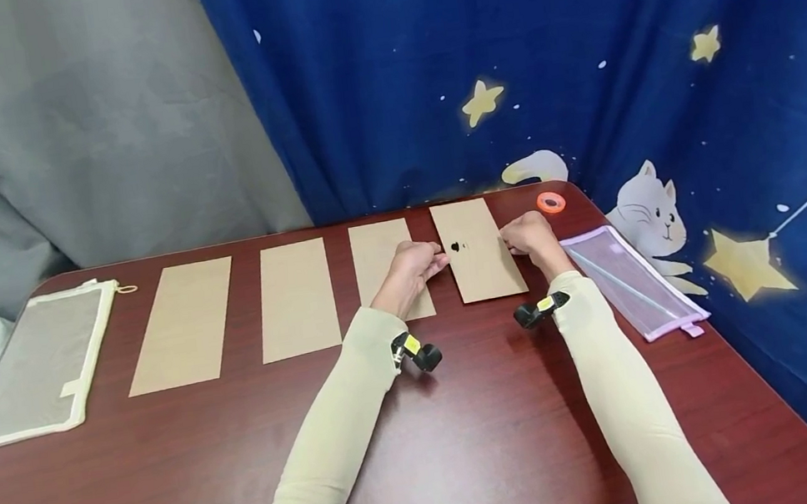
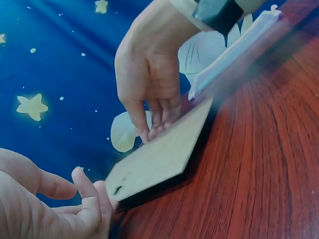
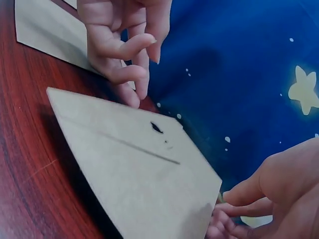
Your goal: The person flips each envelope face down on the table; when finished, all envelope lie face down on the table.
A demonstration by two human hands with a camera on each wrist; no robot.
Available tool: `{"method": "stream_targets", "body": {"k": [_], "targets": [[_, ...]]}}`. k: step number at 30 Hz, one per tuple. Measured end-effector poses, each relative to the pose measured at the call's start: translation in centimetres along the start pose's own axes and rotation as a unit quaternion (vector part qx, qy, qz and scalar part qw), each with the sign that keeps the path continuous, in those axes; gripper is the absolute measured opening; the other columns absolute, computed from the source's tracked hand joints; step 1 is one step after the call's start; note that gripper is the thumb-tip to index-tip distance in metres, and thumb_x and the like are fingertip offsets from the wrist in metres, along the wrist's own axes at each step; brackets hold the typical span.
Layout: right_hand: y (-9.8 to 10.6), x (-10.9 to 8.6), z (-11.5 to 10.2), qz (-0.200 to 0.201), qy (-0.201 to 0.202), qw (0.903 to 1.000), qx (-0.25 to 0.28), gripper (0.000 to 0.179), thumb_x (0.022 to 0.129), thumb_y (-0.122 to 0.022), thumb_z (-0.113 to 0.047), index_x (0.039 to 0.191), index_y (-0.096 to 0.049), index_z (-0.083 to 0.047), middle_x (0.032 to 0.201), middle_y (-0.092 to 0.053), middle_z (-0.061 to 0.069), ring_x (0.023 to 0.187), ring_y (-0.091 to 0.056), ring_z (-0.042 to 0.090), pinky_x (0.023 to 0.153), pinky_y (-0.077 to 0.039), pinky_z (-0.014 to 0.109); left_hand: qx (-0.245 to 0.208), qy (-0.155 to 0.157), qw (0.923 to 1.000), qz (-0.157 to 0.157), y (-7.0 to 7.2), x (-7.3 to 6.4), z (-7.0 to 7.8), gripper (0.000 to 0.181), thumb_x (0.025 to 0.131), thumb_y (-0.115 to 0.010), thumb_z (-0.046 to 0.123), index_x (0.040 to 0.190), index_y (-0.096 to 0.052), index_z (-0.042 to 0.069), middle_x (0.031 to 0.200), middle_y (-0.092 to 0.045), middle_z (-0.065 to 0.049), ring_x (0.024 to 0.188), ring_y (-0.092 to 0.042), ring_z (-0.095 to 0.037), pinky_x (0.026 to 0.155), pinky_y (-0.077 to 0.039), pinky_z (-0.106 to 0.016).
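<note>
A brown kraft paper sheet with a small black mark lies between the two hands at the table's back right. In the left wrist view it slants, with a dark shadow under its near edge. My right hand pinches its right edge; in the right wrist view, the right fingers curl at that edge. My left hand is at the opposite edge, its fingertips close against the sheet and the thumb apart. Under the left hand lies another kraft sheet, partly covered.
Two more kraft sheets lie in a row to the left. A white-edged mesh zip pouch is at the far left. On the right are a purple mesh pouch and an orange tape roll. Curtains hang behind the table.
</note>
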State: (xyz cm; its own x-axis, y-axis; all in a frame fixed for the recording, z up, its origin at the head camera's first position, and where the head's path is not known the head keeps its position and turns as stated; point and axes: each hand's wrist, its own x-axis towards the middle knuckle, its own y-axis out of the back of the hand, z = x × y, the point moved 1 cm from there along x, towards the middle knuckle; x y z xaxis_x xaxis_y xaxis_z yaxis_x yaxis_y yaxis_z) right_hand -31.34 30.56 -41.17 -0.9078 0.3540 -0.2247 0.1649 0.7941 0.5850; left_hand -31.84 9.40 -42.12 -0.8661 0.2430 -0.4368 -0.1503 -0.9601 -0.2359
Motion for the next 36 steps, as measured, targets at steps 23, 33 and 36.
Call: {"method": "stream_targets", "body": {"k": [23,33,36], "targets": [[2.9,-2.4,-3.1,-0.042,0.106,0.9871,0.112,0.029,0.096,-0.059,0.001,0.122,-0.064,0.014,0.072,-0.065,-0.010,0.063,-0.060,0.003,0.063,-0.056,0.017,-0.045,-0.071,0.9964,0.015,0.6,-1.4,3.5,0.026,0.088,-0.067,-0.013,0.114,-0.070,-0.012,0.077,-0.069,-0.006,0.065,-0.067,-0.011,0.071,-0.064,-0.024],[2.8,-2.3,-2.3,-0.067,0.085,0.9861,0.126,0.033,0.098,-0.058,0.001,0.128,-0.061,0.013,0.070,-0.064,-0.014,0.065,-0.061,0.002,0.064,-0.056,0.015,-0.043,-0.070,0.9966,0.000,0.5,-1.6,4.0,0.028,0.087,-0.069,-0.013,0.115,-0.071,-0.010,0.093,-0.073,-0.013,0.067,-0.069,-0.012,0.071,-0.064,-0.025],[2.4,-2.1,-1.7,-0.092,0.082,0.9816,0.146,0.036,0.098,-0.056,0.003,0.132,-0.056,0.015,0.070,-0.065,-0.014,0.065,-0.061,0.001,0.066,-0.056,0.015,-0.038,-0.076,0.9964,-0.002,0.3,-1.6,4.2,0.029,0.086,-0.069,-0.014,0.115,-0.071,-0.011,0.108,-0.074,-0.020,0.067,-0.069,-0.012,0.076,-0.064,-0.029]]}}
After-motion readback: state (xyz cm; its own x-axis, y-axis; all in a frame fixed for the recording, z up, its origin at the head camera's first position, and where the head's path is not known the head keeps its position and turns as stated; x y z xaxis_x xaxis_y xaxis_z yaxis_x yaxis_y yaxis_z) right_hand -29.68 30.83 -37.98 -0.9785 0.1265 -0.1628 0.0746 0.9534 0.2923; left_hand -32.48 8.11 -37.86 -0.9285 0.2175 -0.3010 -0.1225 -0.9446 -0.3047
